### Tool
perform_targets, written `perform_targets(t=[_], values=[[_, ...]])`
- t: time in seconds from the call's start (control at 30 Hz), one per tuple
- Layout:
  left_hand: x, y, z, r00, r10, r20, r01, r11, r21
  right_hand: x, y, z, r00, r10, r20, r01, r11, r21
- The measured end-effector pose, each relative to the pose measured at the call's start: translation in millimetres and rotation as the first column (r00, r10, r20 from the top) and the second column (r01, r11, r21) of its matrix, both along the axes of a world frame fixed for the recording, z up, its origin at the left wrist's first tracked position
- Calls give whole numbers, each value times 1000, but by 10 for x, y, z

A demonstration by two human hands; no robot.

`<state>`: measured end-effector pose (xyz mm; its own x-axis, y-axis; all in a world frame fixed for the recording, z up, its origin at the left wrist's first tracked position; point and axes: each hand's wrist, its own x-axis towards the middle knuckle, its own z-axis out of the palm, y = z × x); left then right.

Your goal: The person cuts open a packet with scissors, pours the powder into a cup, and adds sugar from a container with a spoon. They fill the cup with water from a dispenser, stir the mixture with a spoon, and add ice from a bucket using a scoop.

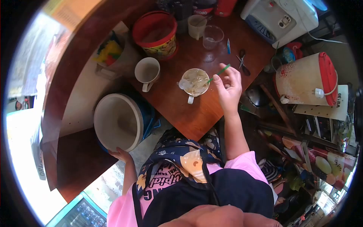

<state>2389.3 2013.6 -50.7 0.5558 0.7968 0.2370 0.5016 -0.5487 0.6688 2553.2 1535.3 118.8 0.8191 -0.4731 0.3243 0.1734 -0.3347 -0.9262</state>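
Observation:
My right hand [229, 86] is over the table, thumb and fingers closed around a thin green stick, perhaps a straw or spoon handle [224, 69]. The stick's lower end dips into a white mug [191, 99] filled with a pale, cloudy drink and what look like ice pieces [196, 79]. At the lower left, my left hand [121, 154] grips the near rim of a large bucket [99, 120], white inside and blue outside. Part of that hand's grip is hidden by the rim. Another white mug [147, 70] stands left of the filled one.
On the table [189, 121] are a red-rimmed tub [160, 49], a light mug [197, 26], a clear cup [213, 37] and dark-handled scissors [243, 62]. A white dispenser [281, 19] stands at the back right, with a red-lidded jug [302, 79] below it.

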Motion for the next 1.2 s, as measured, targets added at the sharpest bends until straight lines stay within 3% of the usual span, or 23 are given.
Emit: perform_targets(t=[0.03,0.1,0.17,0.37,0.47,0.5,0.6,0.9,1.0,1.2], values=[[-23,26,-41,1000,-3,-15,4,1000,8,-4,-8,-42,999,34,-32,-34,999,2],[-49,157,-78,999,-11,-38,12,1000,25,24,19,-122,993,53,106,-43,994,-97],[-8,67,10,999,10,-41,-11,1000,-16,-28,-4,-44,983,69,173,-18,959,-282],[-66,157,-23,999,30,-30,-32,998,-59,-297,-6,177,851,362,380,-239,912,-334],[-74,114,-8,1000,4,-16,-5,998,-61,-315,-90,128,818,477,322,-340,852,-399],[-69,98,12,1000,-8,-15,8,998,-57,-259,-106,104,773,492,401,-356,859,-368],[-84,102,72,998,53,36,-46,985,-168,-236,5,29,804,358,475,-251,928,-275],[-160,234,7,997,37,-61,-40,998,-40,-98,-77,-94,769,420,482,-331,906,-262],[-190,242,13,997,-32,-72,34,999,23,-67,-112,-90,741,463,487,-388,886,-254],[-193,254,-1,999,1,-46,-3,1000,-25,-16,-120,-66,713,491,501,-445,869,-218]])
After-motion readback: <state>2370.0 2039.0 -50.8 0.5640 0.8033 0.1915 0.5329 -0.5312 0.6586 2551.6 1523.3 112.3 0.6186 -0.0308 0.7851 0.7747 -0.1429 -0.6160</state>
